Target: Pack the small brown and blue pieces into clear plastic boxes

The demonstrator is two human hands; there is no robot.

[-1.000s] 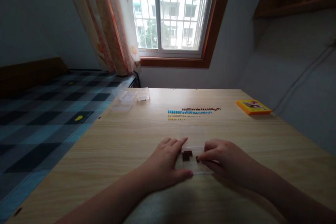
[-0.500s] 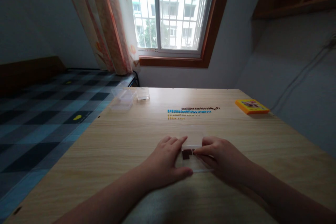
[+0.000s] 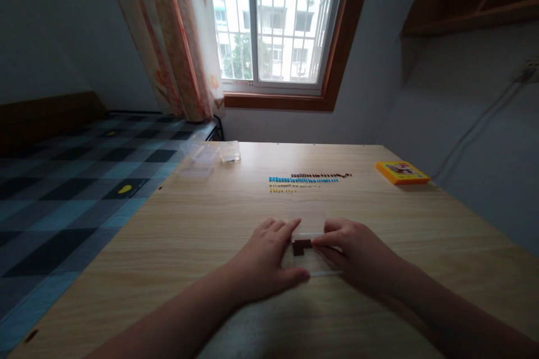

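Note:
A shallow clear plastic box [image 3: 314,263] lies on the table in front of me. Dark brown small pieces [image 3: 299,247] sit close together in its upper left part, in a stepped block. My left hand [image 3: 261,261] grips the box's left side, thumb at the near edge and forefinger at the far one. Pinched fingers of my right hand [image 3: 357,247] reach in over the right side, their tips at the right end of the brown block on a small brown piece. They hide most of that piece and the box's right wall.
Rows of tiny brown pieces [image 3: 311,175], blue pieces [image 3: 295,180] and yellowish pieces [image 3: 282,190] lie beyond the box. Clear plastic containers [image 3: 200,160] stand at the table's far left. An orange-yellow box [image 3: 403,173] lies far right. A bed [image 3: 92,179] adjoins the left side.
The small brown piece at my right fingertips has moved left against the brown block, closing the light gap between them. My left hand stays in place on the box.

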